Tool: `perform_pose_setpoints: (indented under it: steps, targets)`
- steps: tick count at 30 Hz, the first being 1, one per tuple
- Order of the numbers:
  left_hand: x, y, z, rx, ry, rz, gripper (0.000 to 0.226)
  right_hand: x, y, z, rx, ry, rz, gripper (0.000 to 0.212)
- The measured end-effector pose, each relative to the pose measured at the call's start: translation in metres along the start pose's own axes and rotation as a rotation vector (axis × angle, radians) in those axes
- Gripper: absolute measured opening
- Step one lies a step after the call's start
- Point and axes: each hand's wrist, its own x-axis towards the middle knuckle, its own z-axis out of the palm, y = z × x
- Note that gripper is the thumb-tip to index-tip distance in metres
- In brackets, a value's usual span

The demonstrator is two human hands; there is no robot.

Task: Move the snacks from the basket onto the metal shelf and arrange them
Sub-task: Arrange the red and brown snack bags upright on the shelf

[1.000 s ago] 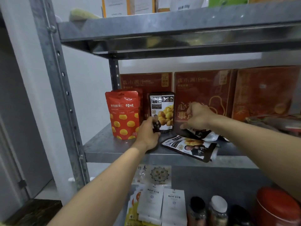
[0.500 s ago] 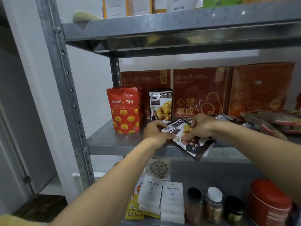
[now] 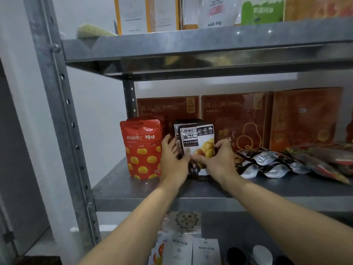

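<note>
The right hand pinches the lower right edge of a black-and-white pouch, thumb across the front and fingers curled behind, so the pouch stands upright with its label facing out. The left hand is spread, fingers nearly straight, against the pouch's left edge with the thumb on its lower corner, seemingly to square it up and stop it tipping. The pouch stands on the middle shelf, just in front of a second pouch of the same kind and just right of a red pouch that stands by itself. It looks like a row sorted by kind, faces forward. To the right a heap of packets lies flat, probably not yet arranged. Red boxes line the far wall behind. The basket is out of sight.
</note>
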Motion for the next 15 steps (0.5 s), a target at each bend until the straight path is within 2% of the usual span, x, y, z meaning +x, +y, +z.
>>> perform_pose_setpoints:
  steps: [3, 5, 10, 13, 15]
  targets:
    - [0.006, -0.012, -0.006, 0.14, -0.012, -0.084, 0.073, 0.004, 0.007, 0.012, 0.053, 0.018, -0.016, 0.071]
    - [0.009, -0.015, -0.009, 0.193, -0.081, -0.13, 0.067, 0.009, 0.01, 0.016, 0.076, 0.019, -0.045, 0.08]
    - [0.018, -0.023, -0.012, 0.221, -0.261, -0.195, 0.082, 0.022, 0.02, 0.014, 0.028, -0.144, -0.016, 0.13]
    - [0.026, -0.031, -0.01, 0.23, -0.33, -0.219, 0.109, 0.027, 0.027, 0.013, 0.052, -0.3, 0.073, 0.124]
    - [0.029, -0.033, -0.007, 0.233, -0.353, -0.225, 0.111, 0.03, 0.029, 0.017, 0.059, -0.375, 0.107, 0.12]
